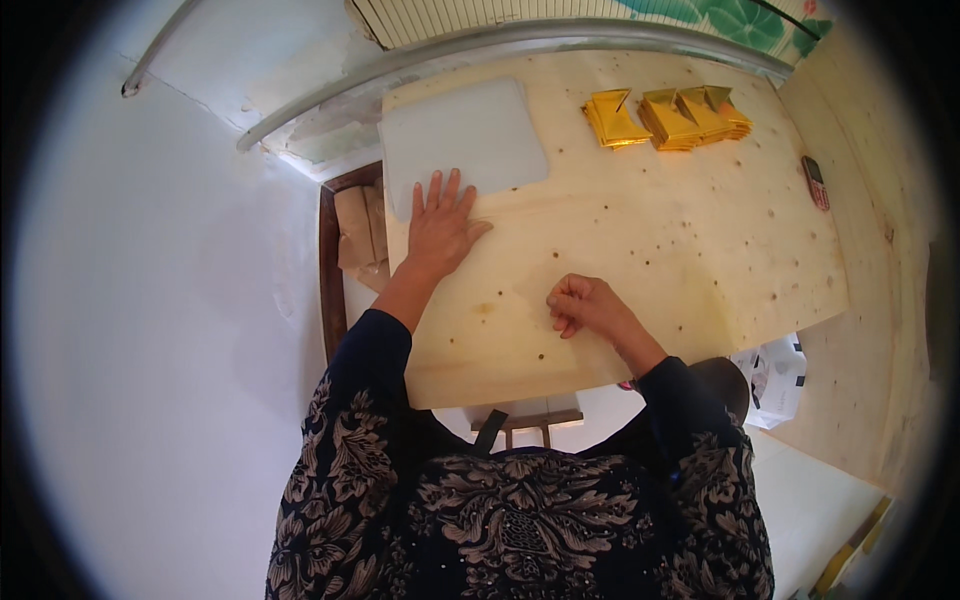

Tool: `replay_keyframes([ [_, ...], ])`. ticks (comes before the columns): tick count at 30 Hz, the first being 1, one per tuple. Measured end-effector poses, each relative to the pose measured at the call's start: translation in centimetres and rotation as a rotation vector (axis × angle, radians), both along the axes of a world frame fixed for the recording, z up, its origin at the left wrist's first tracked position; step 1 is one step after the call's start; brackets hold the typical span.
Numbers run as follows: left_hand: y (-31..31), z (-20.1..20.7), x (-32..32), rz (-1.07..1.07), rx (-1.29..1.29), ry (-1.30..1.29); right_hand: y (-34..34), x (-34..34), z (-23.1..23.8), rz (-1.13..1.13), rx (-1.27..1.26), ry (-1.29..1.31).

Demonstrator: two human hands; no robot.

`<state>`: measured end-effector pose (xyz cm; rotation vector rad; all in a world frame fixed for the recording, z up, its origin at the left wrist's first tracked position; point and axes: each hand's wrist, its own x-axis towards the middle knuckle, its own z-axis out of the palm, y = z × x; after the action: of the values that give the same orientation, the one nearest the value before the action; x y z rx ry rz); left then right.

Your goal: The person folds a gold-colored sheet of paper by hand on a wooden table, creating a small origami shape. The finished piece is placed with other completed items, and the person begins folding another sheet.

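Observation:
My left hand (440,228) lies flat with fingers spread, its fingertips on the near edge of a stack of pale translucent sheets (462,132) at the table's far left. Nothing is in that hand. Over the middle of the wooden table (620,220) my right hand (588,304) is curled, thumb against the fingers; whether something small sits between them cannot be seen. Beyond it, at the far right, rest folded gold foil packets (616,118) and, beside them, a larger row of gold foil packets (695,117). Neither hand touches the packets.
A small mobile phone (816,183) lies near the table's right edge, close to a wooden panel (860,200). Brown paper packages (360,230) sit beyond the left edge. A white bag (775,382) is below the right front corner. A grey pipe (400,62) runs behind the table.

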<state>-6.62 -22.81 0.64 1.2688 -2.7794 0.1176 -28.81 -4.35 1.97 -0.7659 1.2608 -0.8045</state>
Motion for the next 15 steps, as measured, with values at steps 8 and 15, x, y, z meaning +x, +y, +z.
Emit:
replay_keyframes([
  [8, 5.4, 0.3, 1.9, -0.056, 0.177, 0.113, -0.8, -0.8, -0.3, -0.155, 0.034, -0.08],
  [15, 11.9, 1.2, 3.0, -0.111, 0.269, 0.246, -1.0, -2.0, -0.6, -0.49, -0.239, 0.13],
])
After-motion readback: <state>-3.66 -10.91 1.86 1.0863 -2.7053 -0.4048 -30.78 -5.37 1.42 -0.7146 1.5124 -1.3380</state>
